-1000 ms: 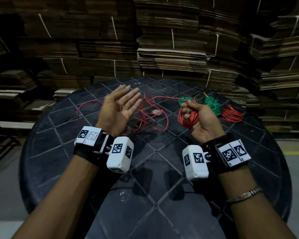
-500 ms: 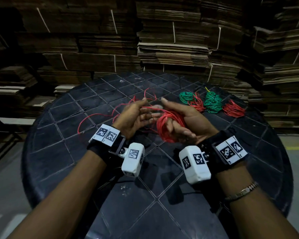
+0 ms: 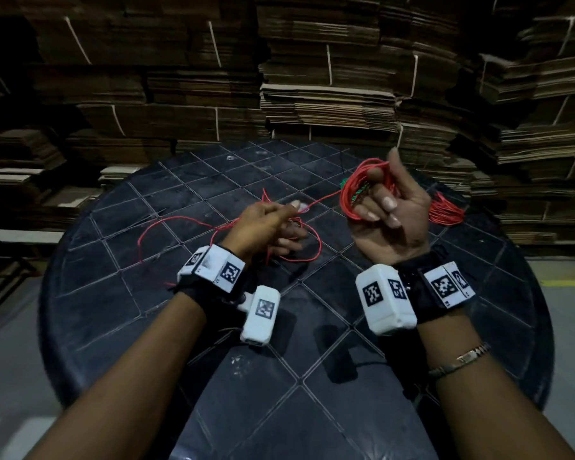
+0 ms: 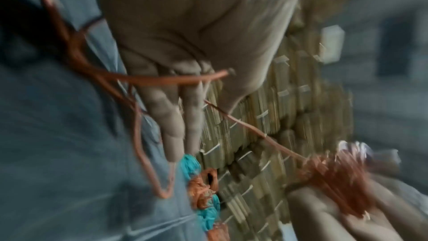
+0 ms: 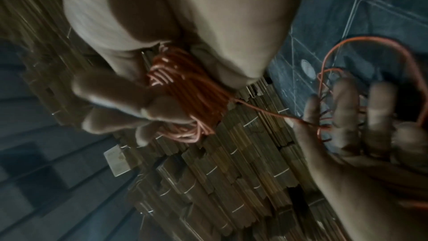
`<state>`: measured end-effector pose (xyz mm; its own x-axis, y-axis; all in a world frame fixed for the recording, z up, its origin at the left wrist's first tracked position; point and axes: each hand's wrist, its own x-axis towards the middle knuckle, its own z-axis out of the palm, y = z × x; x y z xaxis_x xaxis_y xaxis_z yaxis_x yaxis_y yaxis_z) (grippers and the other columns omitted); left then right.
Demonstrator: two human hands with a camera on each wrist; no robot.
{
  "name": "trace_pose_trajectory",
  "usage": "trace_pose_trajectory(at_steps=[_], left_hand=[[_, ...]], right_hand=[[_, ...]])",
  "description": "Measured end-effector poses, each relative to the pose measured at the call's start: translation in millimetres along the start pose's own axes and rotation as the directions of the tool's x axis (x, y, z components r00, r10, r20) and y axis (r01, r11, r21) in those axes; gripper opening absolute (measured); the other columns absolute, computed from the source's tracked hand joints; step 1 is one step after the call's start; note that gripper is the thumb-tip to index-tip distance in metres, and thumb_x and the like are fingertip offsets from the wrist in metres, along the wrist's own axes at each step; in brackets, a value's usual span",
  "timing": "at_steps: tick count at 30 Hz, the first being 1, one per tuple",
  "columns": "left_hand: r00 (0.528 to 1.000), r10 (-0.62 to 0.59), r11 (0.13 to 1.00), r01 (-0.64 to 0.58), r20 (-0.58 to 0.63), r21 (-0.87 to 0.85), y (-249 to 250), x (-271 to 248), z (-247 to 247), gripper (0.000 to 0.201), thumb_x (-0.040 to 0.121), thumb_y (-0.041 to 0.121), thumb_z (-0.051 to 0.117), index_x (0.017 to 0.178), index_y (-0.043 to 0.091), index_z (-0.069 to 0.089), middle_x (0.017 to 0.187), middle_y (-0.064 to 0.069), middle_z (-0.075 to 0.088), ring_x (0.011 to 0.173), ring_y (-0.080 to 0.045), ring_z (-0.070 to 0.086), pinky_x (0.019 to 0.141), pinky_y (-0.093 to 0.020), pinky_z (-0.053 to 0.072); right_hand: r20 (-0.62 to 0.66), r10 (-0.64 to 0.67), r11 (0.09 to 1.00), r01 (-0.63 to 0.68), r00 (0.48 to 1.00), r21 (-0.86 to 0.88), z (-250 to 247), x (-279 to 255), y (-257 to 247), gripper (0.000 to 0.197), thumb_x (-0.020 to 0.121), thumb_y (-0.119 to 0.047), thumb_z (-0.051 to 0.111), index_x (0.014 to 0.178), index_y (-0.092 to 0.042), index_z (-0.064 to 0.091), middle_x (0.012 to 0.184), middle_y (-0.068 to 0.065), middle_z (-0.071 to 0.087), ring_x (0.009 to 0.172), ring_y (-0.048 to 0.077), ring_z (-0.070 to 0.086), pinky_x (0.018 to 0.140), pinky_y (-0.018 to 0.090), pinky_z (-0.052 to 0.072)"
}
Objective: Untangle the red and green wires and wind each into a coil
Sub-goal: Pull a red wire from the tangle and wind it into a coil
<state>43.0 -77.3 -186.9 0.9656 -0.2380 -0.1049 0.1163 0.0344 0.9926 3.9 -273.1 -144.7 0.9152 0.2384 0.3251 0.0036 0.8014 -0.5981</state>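
Observation:
My right hand is raised over the right of the black table, palm toward me. Its fingers curl through a red wire coil, which the right wrist view shows wound tight. One red strand runs taut from the coil down to my left hand, which pinches it low over the table's middle. The rest of the red wire lies in loose loops on the table around and left of that hand. A bit of green wire shows behind the coil.
Finished coils lie at the table's far right: a red one beside my right hand, with green and red ones in the blurred left wrist view. Tall stacks of flattened cardboard wall the far side.
The hands, together at the table's middle half a second ago, have parted. The right hand rose up and right with the coil; the left stayed low, and the strand between them is taut.

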Motion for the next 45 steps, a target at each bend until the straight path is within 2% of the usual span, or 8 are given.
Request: trace_pose_trajectory(at_steps=[5,9,12,15,25,30,33,45], left_hand=[[0.997,-0.024,0.985,0.011,0.076,0.172,-4.4,-2.4,0.2,0.032,0.107,0.04,0.052,0.097,0.013,0.065,0.092,-0.021,0.074,0.059,-0.018,0.069,0.046,-0.018,0.047],[0.996,0.053,0.986,-0.064,0.076,0.152,-0.2,-7.8,5.1,0.034,0.106,0.036,0.055,0.106,0.004,0.068,0.086,-0.02,0.072,0.057,-0.017,0.067,0.043,-0.017,0.045],[0.993,0.097,0.994,-0.1,0.068,0.042,7.5,-9.0,0.5,0.043,0.104,0.035,0.059,0.122,-0.003,0.067,0.092,-0.021,0.076,0.069,-0.017,0.075,0.05,-0.016,0.05],[0.986,0.167,0.984,-0.166,0.013,-0.06,10.3,-7.3,-6.9,0.037,0.104,0.033,0.061,0.117,-0.001,0.07,0.102,-0.023,0.077,0.083,-0.023,0.077,0.064,-0.023,0.058],[0.974,0.208,0.977,-0.203,-0.086,0.062,7.0,-9.4,2.7,0.037,0.101,0.04,0.063,0.108,0.006,0.076,0.094,-0.019,0.079,0.077,-0.023,0.077,0.052,-0.023,0.057],[0.972,0.204,0.977,-0.194,-0.115,0.091,13.2,-11.5,-12.5,0.028,0.091,0.034,0.078,0.093,0.006,0.077,0.075,-0.017,0.075,0.056,-0.017,0.07,0.045,-0.019,0.05],[0.963,0.223,0.965,-0.195,-0.154,0.176,13.7,-11.8,-15.8,0.033,0.08,0.031,0.088,0.091,0.002,0.078,0.069,-0.016,0.073,0.051,-0.017,0.066,0.045,-0.021,0.047],[0.897,0.347,0.934,-0.302,-0.276,0.192,16.3,-10.3,-17.5,0.027,0.077,0.03,0.091,0.087,0.007,0.079,0.061,-0.014,0.071,0.046,-0.019,0.064,0.046,-0.023,0.051]], right_hand=[[-0.185,-0.212,0.952,0.246,0.96,0.184,-3.9,2.2,-18.5,0.033,0.103,-0.021,0.054,0.115,0.008,0.065,0.1,0.015,0.073,0.08,0.014,0.072,0.079,0.021,0.055],[-0.413,-0.257,0.964,0.264,0.874,-0.043,-6.5,5.6,-17.5,0.023,0.099,-0.011,0.057,0.119,0.0,0.053,0.135,0.026,0.06,0.129,0.028,0.059,0.115,0.031,0.04],[-0.504,-0.304,0.846,-0.014,0.809,-0.534,4.6,8.3,0.4,0.011,0.094,-0.012,0.067,0.091,-0.012,0.057,0.085,0.005,0.062,0.084,0.01,0.062,0.078,0.016,0.049],[-0.457,-0.124,0.429,-0.368,0.881,-0.825,17.5,4.1,21.0,0.045,0.087,-0.02,0.078,0.058,-0.023,0.044,0.041,-0.011,0.033,0.036,0.005,0.028,0.039,0.018,0.028],[-0.446,-0.079,-0.185,-0.453,0.892,-0.872,-1.4,6.4,37.1,0.042,0.073,-0.041,0.085,0.064,-0.015,0.053,0.06,-0.001,0.049,0.052,0.016,0.044,0.049,0.027,0.033],[-0.523,0.047,0.016,-0.525,0.851,-0.851,-1.0,11.1,37.9,0.021,0.07,-0.027,0.082,0.074,-0.008,0.073,0.074,0.008,0.076,0.069,0.022,0.074,0.074,0.039,0.061],[-0.509,0.092,0.138,-0.517,0.856,-0.845,5.2,5.9,35.4,0.016,0.086,-0.014,0.078,0.077,-0.002,0.072,0.068,0.015,0.073,0.052,0.019,0.067,0.055,0.028,0.053],[-0.258,-0.328,-0.139,-0.316,0.909,-0.939,8.2,-1.4,20.1,0.039,0.079,-0.047,0.082,0.064,-0.013,0.073,0.054,-0.008,0.069,0.05,-0.001,0.064,0.045,0.012,0.043]])
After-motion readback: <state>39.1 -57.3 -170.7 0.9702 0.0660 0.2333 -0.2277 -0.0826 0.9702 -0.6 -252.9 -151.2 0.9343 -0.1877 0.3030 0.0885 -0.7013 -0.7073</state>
